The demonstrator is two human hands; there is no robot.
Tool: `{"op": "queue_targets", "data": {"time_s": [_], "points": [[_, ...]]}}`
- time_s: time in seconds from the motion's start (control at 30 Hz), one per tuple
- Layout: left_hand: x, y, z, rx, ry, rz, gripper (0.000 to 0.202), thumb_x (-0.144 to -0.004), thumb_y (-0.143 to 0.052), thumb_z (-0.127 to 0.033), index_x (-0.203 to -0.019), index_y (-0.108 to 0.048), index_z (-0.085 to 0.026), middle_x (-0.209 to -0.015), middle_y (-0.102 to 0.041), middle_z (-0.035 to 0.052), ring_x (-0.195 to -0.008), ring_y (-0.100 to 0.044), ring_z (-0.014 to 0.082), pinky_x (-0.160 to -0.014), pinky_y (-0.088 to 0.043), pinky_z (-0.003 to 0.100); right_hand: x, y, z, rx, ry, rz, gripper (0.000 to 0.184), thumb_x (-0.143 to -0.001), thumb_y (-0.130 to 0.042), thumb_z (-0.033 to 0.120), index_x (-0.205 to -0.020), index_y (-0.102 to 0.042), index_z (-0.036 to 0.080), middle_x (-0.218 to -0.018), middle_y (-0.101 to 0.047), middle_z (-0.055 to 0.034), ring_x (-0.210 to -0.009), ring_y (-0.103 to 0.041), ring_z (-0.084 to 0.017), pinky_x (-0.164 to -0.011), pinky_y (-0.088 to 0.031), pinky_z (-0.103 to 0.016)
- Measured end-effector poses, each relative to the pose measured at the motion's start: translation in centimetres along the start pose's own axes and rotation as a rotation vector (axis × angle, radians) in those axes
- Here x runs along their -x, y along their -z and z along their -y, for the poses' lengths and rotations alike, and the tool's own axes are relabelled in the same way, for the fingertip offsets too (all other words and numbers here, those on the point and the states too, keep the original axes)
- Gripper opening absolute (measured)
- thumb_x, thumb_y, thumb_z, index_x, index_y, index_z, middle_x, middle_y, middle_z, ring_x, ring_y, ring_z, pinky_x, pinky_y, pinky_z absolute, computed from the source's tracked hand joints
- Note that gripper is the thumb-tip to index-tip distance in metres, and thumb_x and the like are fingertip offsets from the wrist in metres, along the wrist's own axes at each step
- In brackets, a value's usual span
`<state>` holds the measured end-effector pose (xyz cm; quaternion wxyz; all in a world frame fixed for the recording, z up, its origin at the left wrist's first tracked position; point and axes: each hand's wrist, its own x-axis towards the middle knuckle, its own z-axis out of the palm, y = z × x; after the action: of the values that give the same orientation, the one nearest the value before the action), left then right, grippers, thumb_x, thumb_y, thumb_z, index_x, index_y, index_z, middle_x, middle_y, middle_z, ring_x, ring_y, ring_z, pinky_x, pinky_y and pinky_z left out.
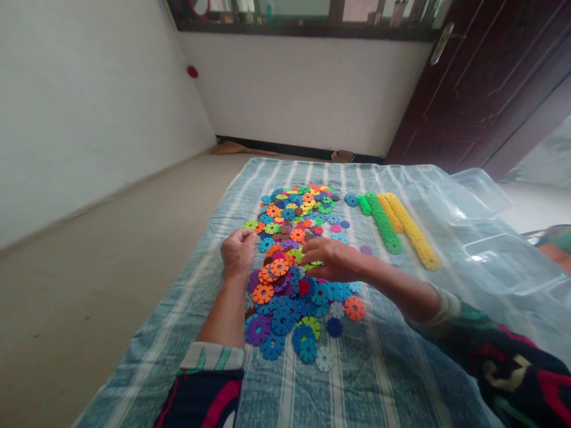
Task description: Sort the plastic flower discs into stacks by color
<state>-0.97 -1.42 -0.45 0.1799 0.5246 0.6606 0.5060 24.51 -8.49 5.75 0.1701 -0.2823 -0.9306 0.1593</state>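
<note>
A long pile of notched plastic discs [284, 318] in blue, orange, purple, green and other colours spreads over the striped cloth. At its left edge is my left hand [238, 252], with its fingers pinched together. A lime-green disc [250, 225] shows just beyond those fingertips; whether they hold anything is too small to tell. Over the middle of the pile, my right hand [334, 260] reaches in from the right. Its thumb and fingers are apart, with lime-green discs showing below and between them.
Right of the pile lie stacked rods of green discs [384, 224] and yellow discs [413, 232], with a blue disc [351, 200] at the green end. Clear plastic containers [513, 264] stand at the table's right side. A dark red door [482, 89] is behind at right.
</note>
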Motion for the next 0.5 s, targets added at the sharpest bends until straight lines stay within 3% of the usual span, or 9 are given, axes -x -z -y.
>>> {"op": "queue_targets", "data": {"time_s": [0.2, 0.5], "points": [[0.0, -0.2, 0.1, 0.023, -0.007, 0.015, 0.022, -0.066, -0.059, -0.034, -0.076, -0.070, -0.017, -0.070, -0.070, 0.0008, -0.068, -0.063, 0.0166, -0.064, -0.048, 0.024, 1.5, -1.7, 2.3, 0.021, -0.045, -0.123, 0.012, -0.087, -0.063, 0.025, -0.095, -0.068, 0.018, -0.101, -0.063, -0.0084, -0.095, -0.057, -0.018, -0.081, -0.046, -0.033], [-0.1, -0.6, 0.4, 0.035, -0.029, 0.036, 0.019, -0.066, -0.059, -0.031, -0.075, -0.070, -0.018, -0.069, -0.069, 0.0001, -0.068, -0.062, 0.0162, -0.064, -0.047, 0.024, 3.0, -4.2, 5.5, 0.075, -0.052, -0.226, 0.019, -0.084, -0.067, 0.030, -0.100, -0.067, 0.020, -0.113, -0.061, -0.0102, -0.111, -0.053, -0.024, -0.093, -0.045, -0.040]]}}
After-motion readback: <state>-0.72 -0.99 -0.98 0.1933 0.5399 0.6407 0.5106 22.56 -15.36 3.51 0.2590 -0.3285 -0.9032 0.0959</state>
